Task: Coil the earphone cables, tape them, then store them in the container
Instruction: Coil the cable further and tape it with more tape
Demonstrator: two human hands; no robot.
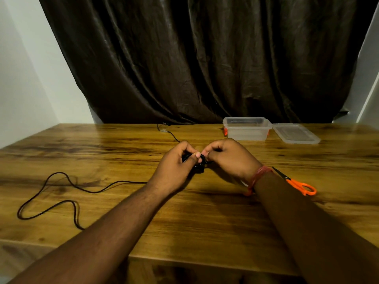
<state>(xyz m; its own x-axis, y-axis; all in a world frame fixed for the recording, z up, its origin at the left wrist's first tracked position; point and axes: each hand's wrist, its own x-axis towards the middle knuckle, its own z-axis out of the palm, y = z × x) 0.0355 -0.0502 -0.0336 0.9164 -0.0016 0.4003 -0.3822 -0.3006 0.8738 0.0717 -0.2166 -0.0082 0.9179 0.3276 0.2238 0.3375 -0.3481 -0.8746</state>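
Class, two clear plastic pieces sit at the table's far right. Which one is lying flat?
The lid, the rightmost piece: shallow and flat on the table. The container beside it is deeper and open-topped.

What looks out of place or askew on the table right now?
Nothing damaged or spilled. A long stretch of black cable sprawls uncoiled left of the hands. The container stands open, its lid lying beside it. Scissors lie partly under the right forearm.

Dark curtain (creased), wooden table
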